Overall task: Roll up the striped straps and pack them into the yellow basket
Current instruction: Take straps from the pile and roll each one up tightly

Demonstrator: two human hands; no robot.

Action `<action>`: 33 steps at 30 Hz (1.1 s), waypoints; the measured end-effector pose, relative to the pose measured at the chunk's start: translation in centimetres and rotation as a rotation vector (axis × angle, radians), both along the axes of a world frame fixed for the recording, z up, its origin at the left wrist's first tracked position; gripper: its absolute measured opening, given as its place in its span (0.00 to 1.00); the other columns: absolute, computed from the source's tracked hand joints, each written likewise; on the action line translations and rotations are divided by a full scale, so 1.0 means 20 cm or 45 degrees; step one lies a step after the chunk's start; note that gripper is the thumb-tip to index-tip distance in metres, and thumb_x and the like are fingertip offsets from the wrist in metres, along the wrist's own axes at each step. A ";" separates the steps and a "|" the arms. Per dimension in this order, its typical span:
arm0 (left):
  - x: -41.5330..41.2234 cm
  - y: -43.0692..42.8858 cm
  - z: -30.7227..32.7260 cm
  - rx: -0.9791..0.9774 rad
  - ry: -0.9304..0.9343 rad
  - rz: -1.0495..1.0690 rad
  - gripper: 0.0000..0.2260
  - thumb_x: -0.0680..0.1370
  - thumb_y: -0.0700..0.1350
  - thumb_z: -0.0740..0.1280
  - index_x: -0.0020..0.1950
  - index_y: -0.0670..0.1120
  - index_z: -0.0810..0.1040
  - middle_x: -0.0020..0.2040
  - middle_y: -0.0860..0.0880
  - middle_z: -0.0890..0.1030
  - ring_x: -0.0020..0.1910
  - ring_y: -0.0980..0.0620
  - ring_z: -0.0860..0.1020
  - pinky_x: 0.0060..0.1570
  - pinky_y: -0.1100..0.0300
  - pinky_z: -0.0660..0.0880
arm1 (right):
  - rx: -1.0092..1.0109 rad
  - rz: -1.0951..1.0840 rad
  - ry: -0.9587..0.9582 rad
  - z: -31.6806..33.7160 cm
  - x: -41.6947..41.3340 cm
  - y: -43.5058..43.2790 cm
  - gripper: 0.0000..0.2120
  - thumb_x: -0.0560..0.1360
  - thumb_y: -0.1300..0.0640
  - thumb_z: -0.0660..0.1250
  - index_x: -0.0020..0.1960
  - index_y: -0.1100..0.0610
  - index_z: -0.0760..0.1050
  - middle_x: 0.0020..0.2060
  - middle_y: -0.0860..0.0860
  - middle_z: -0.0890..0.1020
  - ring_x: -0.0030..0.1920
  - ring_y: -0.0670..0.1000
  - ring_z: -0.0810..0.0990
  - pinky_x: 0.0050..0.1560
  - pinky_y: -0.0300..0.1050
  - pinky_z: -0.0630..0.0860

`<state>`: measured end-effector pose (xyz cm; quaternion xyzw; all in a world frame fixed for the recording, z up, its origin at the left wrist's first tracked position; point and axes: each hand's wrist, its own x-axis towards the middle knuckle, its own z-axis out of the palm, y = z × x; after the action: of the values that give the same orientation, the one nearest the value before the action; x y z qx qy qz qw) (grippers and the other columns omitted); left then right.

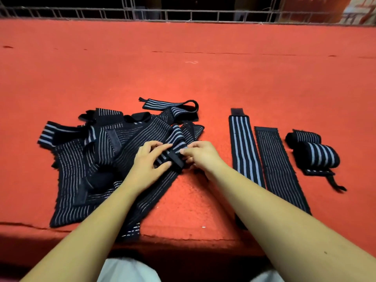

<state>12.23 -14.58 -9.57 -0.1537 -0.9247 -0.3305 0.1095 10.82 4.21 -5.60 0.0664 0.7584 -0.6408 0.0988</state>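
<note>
In the middle of the frame, the left hand [150, 161] and right hand [203, 155] each have their grip pinched on the end of a striped strap [176, 141] from the tangled pile [91, 159] at centre left on the red worktop [183, 78], with flat straps [244, 147] and rolled straps [319, 155] at right.

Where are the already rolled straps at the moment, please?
In the head view, the rolled straps lie on the red mat at far right, beside the two flat straps.
</note>
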 end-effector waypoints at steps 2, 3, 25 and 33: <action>0.00 0.00 0.03 0.052 0.036 0.021 0.25 0.72 0.60 0.65 0.68 0.57 0.76 0.65 0.56 0.70 0.64 0.55 0.66 0.70 0.55 0.60 | -0.117 -0.005 0.026 0.08 0.02 0.02 0.12 0.75 0.66 0.68 0.36 0.57 0.71 0.28 0.54 0.76 0.25 0.49 0.75 0.27 0.41 0.69; 0.00 -0.01 0.04 0.053 0.056 0.037 0.25 0.71 0.61 0.63 0.67 0.56 0.77 0.65 0.55 0.70 0.65 0.55 0.66 0.70 0.55 0.60 | -0.207 -0.021 0.032 0.12 0.03 0.05 0.10 0.75 0.68 0.66 0.38 0.58 0.71 0.30 0.55 0.78 0.26 0.50 0.79 0.26 0.41 0.72; 0.17 0.46 0.48 1.121 -0.623 -0.198 0.14 0.75 0.48 0.74 0.58 0.45 0.79 0.56 0.44 0.84 0.54 0.49 0.83 0.55 0.52 0.79 | -0.490 0.078 0.149 0.57 0.35 0.58 0.12 0.76 0.64 0.70 0.36 0.54 0.72 0.39 0.55 0.81 0.40 0.55 0.80 0.42 0.52 0.82; 0.22 0.49 0.52 1.194 -0.466 -0.037 0.03 0.78 0.39 0.71 0.49 0.42 0.79 0.38 0.50 0.83 0.40 0.52 0.81 0.42 0.58 0.78 | -0.285 -0.003 0.020 0.53 0.46 0.53 0.09 0.76 0.61 0.72 0.56 0.62 0.78 0.43 0.56 0.86 0.36 0.49 0.83 0.50 0.55 0.83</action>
<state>16.65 -4.75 0.89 -0.0404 -0.6786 -0.7334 -0.0018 19.93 14.78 4.91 0.0510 0.6828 -0.7221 0.0989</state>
